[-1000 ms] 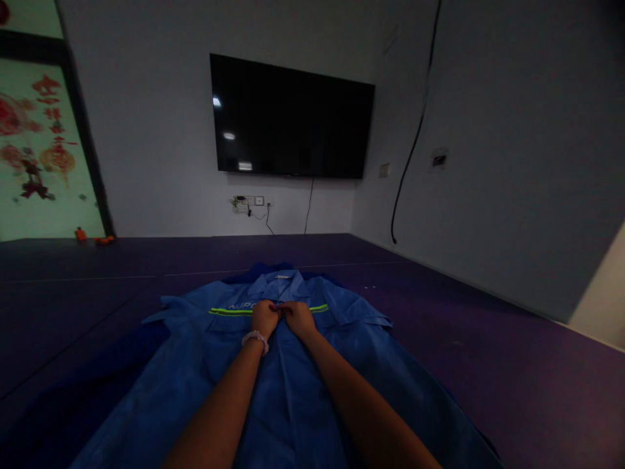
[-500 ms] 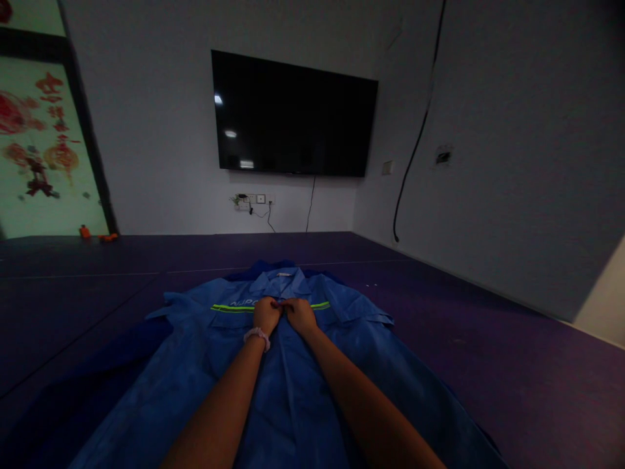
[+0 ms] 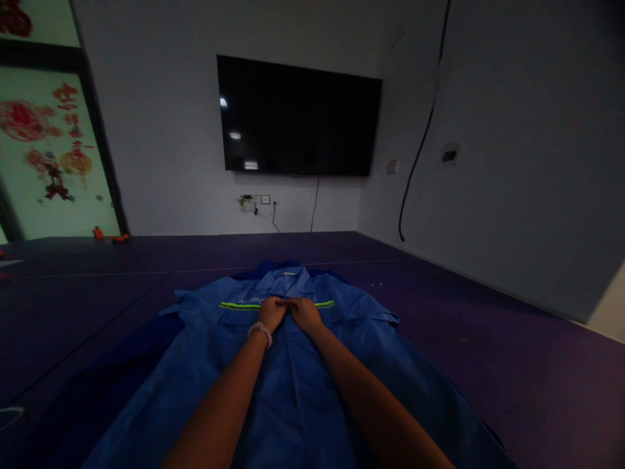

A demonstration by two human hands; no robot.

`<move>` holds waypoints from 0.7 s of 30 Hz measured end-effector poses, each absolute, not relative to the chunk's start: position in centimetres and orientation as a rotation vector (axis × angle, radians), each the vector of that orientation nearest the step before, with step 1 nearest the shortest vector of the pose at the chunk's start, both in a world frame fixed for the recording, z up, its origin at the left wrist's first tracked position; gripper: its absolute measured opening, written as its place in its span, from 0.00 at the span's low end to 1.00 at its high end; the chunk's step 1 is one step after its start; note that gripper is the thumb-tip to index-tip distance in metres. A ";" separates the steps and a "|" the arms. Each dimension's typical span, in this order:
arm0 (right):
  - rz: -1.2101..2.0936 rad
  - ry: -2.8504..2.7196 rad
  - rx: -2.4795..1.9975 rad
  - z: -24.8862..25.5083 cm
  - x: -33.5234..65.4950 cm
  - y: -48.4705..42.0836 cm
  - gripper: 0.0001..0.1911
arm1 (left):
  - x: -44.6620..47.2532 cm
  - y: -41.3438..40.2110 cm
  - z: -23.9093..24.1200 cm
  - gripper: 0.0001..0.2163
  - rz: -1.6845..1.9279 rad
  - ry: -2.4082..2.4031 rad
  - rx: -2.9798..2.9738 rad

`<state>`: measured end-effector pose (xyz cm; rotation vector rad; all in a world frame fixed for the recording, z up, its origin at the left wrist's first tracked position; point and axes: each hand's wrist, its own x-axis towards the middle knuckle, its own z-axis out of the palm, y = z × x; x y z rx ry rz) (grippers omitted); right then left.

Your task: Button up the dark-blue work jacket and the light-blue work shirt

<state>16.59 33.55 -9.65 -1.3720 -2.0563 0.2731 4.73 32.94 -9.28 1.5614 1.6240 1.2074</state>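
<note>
blue jacket (image 3: 288, 397) lay flat, front up, beneath both forearms. left hand (image 3: 271, 312) and right hand (image 3: 305, 312) met on its front opening, fingers closed, pinching the fabric; probably fastening at chest level. Next move needed both edges held aligned. reflective stripe (image 3: 237, 305) ran either side of the pinch, collar (image 3: 288, 277) just beyond

The room is dim and the whole picture dark and grainy. Round my fingers (image 3: 278, 307) the jacket (image 3: 293, 404) shows a murky blue; only its yellow stripe (image 3: 239, 305) just left of them catches light. Far beyond them the TV (image 3: 297, 117) carries three small lamp glints. The brightest patch is the pane (image 3: 49, 163) far off to the left. The floor (image 3: 73, 312) left of my fingers sinks near black. My forearms, nearer than the fingers, are soft and shadowed. Lines bow at the edges.
</note>
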 end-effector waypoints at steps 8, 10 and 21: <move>0.325 -2.099 -1.285 -9.7 16.5 32.7 0.20 | 5.0 28.6 -9.5 0.04 1.160 1.376 1.280; 0.331 -2.102 -1.267 -9.3 17.0 32.2 0.19 | 4.7 27.6 -9.5 0.04 1.142 1.323 1.225; 0.168 -2.043 -1.491 -9.5 17.9 25.8 0.15 | 4.0 25.9 -9.5 0.12 1.184 1.307 1.616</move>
